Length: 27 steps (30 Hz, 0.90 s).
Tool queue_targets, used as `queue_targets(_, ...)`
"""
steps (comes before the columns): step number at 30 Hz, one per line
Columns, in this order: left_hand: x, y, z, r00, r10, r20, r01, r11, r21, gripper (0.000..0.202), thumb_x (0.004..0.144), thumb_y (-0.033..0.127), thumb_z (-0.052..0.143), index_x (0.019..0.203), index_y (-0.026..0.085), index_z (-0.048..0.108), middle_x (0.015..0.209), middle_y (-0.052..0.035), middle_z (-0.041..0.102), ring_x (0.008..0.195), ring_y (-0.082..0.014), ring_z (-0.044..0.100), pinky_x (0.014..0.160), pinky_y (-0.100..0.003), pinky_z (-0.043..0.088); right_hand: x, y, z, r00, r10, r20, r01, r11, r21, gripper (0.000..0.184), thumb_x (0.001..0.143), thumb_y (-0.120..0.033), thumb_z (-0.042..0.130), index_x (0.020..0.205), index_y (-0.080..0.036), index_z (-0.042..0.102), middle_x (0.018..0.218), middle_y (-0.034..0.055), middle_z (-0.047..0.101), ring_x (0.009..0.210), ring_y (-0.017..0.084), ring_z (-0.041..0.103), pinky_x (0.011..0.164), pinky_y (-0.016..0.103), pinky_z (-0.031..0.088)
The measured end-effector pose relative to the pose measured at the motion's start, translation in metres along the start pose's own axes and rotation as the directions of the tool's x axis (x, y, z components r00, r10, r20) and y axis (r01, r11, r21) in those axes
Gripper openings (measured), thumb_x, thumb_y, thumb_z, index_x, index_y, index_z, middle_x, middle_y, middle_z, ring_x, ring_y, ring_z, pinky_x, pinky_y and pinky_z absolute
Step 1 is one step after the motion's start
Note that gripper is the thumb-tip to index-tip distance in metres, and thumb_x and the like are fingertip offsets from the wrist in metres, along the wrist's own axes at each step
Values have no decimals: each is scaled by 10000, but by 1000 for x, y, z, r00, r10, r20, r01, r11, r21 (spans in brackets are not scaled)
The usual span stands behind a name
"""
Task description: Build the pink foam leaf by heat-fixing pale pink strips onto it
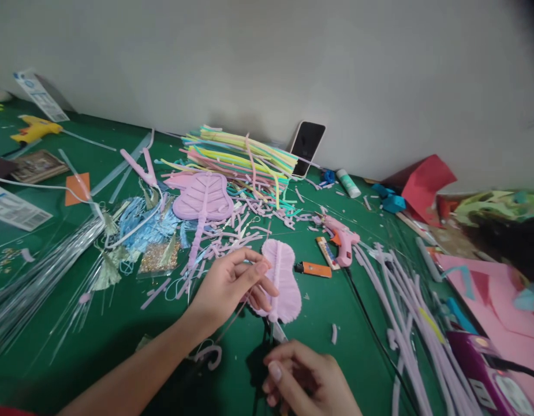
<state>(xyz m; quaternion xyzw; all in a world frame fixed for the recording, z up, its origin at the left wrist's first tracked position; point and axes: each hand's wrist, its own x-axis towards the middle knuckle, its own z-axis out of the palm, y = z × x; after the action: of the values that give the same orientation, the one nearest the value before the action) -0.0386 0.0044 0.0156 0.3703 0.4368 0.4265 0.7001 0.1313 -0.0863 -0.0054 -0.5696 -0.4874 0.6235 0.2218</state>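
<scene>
A lilac fuzzy leaf-shaped piece (288,289) with a raised centre rib lies on the green table, partly behind my left hand. My left hand (238,283) hovers over its left side, thumb and fingers pinched together. A thin strand runs below those fingers, but whatever sits in the pinch is too small to name. Closer to me, my right hand (307,378) has its fingers curled in; what they hold is hidden. A pale pointed blade-like tip (279,332) shows between that hand and the leaf piece. Further back rests a finished-looking lilac leaf (204,199) on a wrapped stem.
Bundled coloured pipe cleaners (245,162) lie by the wall beside a propped phone (307,147). On the right are a pink glue gun (342,240) with its cord, an orange lighter (314,269) and long lilac stems (405,312). Blue tassels (139,222) and silvery wires (45,277) spread leftward.
</scene>
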Motion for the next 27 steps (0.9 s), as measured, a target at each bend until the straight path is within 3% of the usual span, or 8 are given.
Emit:
queue_targets(4,-2,-1,2,1000,-6,31,5,999,35,293,810,424,649,745,172,515,628,-5,703,442,-107,631,442,-181,471,4,-24,-16,991,-85,-106,85,996,-10,386,821,-548,569,829,-171,652,671,47,684,599,138,656,545,200,509)
queue_targets(7,-3,-2,3,998,3,69,-8,998,65,265,832,380,636,732,168,513,618,-1,704,422,-90,617,419,-161,445,15,-50,-31,948,-193,-252,188,981,-43,322,805,-490,617,821,-176,685,652,29,666,549,119,611,513,198,503)
queue_targets(12,-3,-5,6,996,8,90,-18,993,116,262,835,370,631,716,164,522,612,-7,711,391,-84,600,385,-151,417,42,-80,-39,912,-291,-289,313,949,35,257,762,-399,680,877,-170,703,760,27,688,558,92,582,510,196,491)
queue_targets(19,-2,-8,8,995,-9,102,-8,985,173,268,811,368,649,693,162,525,589,-6,704,373,-77,582,383,-148,403,58,-74,-35,921,-320,-221,355,924,141,169,764,-336,689,789,-171,664,759,2,671,650,94,606,576,192,483)
queue_targets(27,-3,-6,8,993,-20,118,-5,977,214,221,829,353,616,744,160,550,621,-12,712,388,-64,567,402,-143,412,58,-71,-44,920,-332,-210,379,888,259,177,795,-353,673,765,-181,645,658,-16,642,573,88,585,534,197,477)
